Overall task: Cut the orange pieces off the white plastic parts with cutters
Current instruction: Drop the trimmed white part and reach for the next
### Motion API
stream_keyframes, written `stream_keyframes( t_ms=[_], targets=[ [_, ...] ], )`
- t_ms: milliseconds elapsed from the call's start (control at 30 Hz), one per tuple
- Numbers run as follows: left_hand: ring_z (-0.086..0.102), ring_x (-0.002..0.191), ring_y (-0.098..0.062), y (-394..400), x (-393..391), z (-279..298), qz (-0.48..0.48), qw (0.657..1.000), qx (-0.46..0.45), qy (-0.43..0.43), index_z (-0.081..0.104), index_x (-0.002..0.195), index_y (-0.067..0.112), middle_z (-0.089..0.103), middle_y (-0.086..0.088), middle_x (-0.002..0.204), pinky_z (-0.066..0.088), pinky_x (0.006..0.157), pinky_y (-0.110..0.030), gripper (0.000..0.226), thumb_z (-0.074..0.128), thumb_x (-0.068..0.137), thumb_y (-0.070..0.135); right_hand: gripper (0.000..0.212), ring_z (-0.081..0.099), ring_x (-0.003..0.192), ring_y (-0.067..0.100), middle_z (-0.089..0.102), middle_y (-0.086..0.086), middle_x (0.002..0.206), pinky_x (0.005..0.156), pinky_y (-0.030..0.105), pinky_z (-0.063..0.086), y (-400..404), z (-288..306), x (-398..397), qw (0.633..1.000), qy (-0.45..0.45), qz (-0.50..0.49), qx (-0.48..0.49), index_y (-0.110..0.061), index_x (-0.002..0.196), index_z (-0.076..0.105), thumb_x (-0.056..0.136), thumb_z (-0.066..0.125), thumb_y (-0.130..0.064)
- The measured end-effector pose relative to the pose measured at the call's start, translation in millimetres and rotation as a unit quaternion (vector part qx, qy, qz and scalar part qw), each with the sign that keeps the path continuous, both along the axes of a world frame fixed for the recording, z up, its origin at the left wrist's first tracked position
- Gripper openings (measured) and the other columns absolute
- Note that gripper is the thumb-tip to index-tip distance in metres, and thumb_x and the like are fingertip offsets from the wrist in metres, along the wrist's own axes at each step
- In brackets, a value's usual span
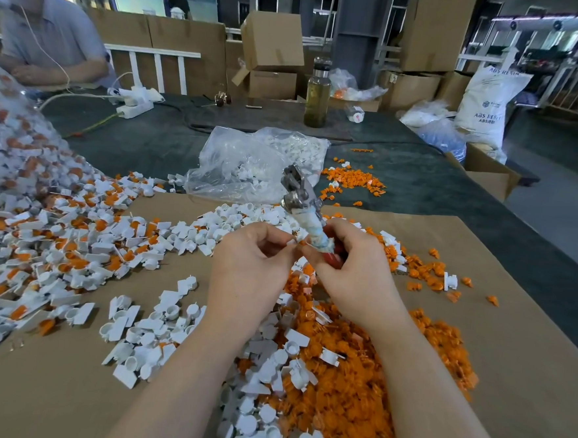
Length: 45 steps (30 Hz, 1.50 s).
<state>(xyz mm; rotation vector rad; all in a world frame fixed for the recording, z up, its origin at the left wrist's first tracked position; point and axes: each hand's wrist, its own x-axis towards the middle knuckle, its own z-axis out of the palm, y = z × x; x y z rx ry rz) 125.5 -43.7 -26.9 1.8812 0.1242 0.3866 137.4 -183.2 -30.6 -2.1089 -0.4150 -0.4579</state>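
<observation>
My right hand [355,271] grips the cutters [301,194] by their cloth-wrapped, red handles, metal jaws pointing up and away. My left hand [250,260] pinches a small white part with an orange piece [299,242] between thumb and fingers, right against the right hand's fingertips. Below both hands lies a heap of cut orange pieces [355,377] mixed with white parts. A big pile of uncut white-and-orange parts [57,237] spreads across the left. Plain white parts [150,329] lie in front of it.
Brown cardboard [495,336] covers the dark table. A clear bag of white parts [250,161] lies behind the hands, with scattered orange pieces [352,180] to its right. A bottle [317,94] and power strip [134,105] stand farther back. Another person [43,37] sits at far left.
</observation>
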Motion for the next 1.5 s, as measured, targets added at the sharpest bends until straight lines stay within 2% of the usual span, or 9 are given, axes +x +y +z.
stream_keyframes(
  t_ms=[200,333,500,633,767,900,1067,1233,1500],
  targets=[
    [0.068,0.067,-0.008,0,2,-2,0.005,1.0,-0.009,0.009,0.07,0.072,0.027,0.071,0.01,0.066,0.053,0.058,-0.018,0.014,0.078,0.082,0.021,0.01,0.053,0.062,-0.001,0.054,-0.016,0.067,0.055,0.014,0.039,-2,1,1,1.0,0.009,0.006,-0.022,-0.02,0.093,0.062,0.088,0.07,-0.021],
    [0.072,0.07,-0.014,8,4,-1,0.013,0.994,-0.105,-0.01,0.071,0.077,0.023,0.073,0.002,0.07,0.057,0.067,-0.025,0.012,0.081,0.08,0.017,0.013,0.059,0.065,0.0,0.061,-0.001,0.083,0.055,0.011,0.046,-14,5,-2,0.986,0.128,0.093,0.053,-0.016,0.103,0.063,0.091,0.067,-0.02],
    [0.073,0.068,-0.012,18,7,0,0.005,0.978,-0.205,-0.047,0.071,0.085,0.011,0.074,-0.001,0.071,0.055,0.066,-0.015,0.007,0.076,0.083,0.006,0.025,0.065,0.094,0.011,0.068,-0.002,0.106,0.086,0.03,0.052,-29,8,-1,0.969,0.215,0.118,-0.037,-0.024,0.112,0.061,0.089,0.068,-0.027],
    [0.073,0.069,-0.01,21,7,0,-0.001,0.978,-0.197,-0.068,0.071,0.084,0.014,0.074,0.0,0.072,0.054,0.065,-0.013,0.008,0.075,0.084,0.007,0.03,0.059,0.103,0.004,0.06,-0.016,0.11,0.091,0.023,0.045,-29,10,-2,0.959,0.243,0.124,-0.079,-0.04,0.109,0.048,0.089,0.068,-0.031],
    [0.072,0.069,-0.011,23,8,0,-0.006,0.976,-0.205,-0.074,0.071,0.082,0.016,0.074,0.001,0.072,0.054,0.066,-0.015,0.01,0.075,0.084,0.007,0.046,0.056,0.104,0.003,0.057,-0.012,0.121,0.091,0.019,0.044,-29,10,-2,0.956,0.252,0.12,-0.09,-0.029,0.129,0.045,0.09,0.068,-0.032],
    [0.072,0.07,-0.012,25,8,0,-0.018,0.977,-0.199,-0.077,0.071,0.081,0.017,0.073,0.002,0.07,0.055,0.068,-0.017,0.01,0.075,0.084,0.008,0.047,0.055,0.099,-0.003,0.052,-0.024,0.111,0.084,0.01,0.041,-29,11,-3,0.955,0.259,0.12,-0.082,-0.03,0.13,0.043,0.09,0.068,-0.03],
    [0.071,0.071,-0.015,25,8,1,-0.029,0.98,-0.18,-0.078,0.07,0.081,0.018,0.072,0.005,0.068,0.055,0.071,-0.021,0.011,0.075,0.084,0.008,0.054,0.054,0.1,-0.002,0.052,-0.018,0.115,0.082,0.009,0.04,-26,12,-4,0.953,0.26,0.12,-0.103,-0.026,0.138,0.043,0.09,0.067,-0.031],
    [0.072,0.071,-0.015,26,7,1,-0.037,0.979,-0.184,-0.08,0.07,0.081,0.018,0.072,0.006,0.068,0.056,0.07,-0.02,0.011,0.074,0.084,0.008,0.018,0.056,0.073,0.006,0.061,-0.007,0.084,0.076,0.041,0.049,-22,11,-4,0.96,0.22,0.128,-0.115,-0.022,0.107,0.063,0.09,0.064,-0.017],
    [0.069,0.065,-0.009,24,8,0,-0.032,0.973,-0.215,-0.079,0.07,0.081,0.015,0.071,0.006,0.066,0.055,0.07,-0.02,0.014,0.071,0.085,0.002,0.019,0.064,0.079,0.016,0.066,-0.001,0.091,0.077,0.046,0.054,-15,10,-6,0.971,0.176,0.106,-0.122,-0.034,0.093,0.061,0.091,0.057,-0.016]
  ],
)
